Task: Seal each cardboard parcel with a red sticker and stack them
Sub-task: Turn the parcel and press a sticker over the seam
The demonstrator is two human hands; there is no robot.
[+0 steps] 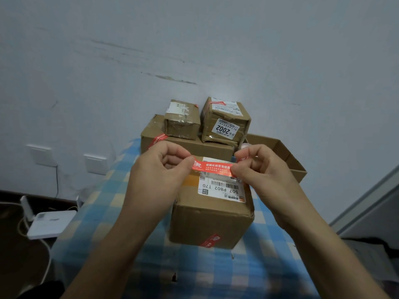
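Note:
A red sticker [212, 168] with white print is stretched flat between my hands, just above the top of a cardboard parcel [210, 221]. My left hand [159, 175] pinches its left end; my right hand [262, 171] pinches its right end. The parcel carries a white shipping label [222, 188] on top and another red sticker [210, 240] on its front face. Behind it lies a wide flat parcel [200, 147] with a red sticker at its left corner. Two small parcels stand on that one: the left parcel [181, 119] and the right parcel [225, 121] with a "2002" label.
Everything rests on a blue checked cloth [121, 190]. An open empty cardboard box [285, 156] sits at the back right. A white router [49, 223] with cables lies on the floor at left. The wall is close behind the stack.

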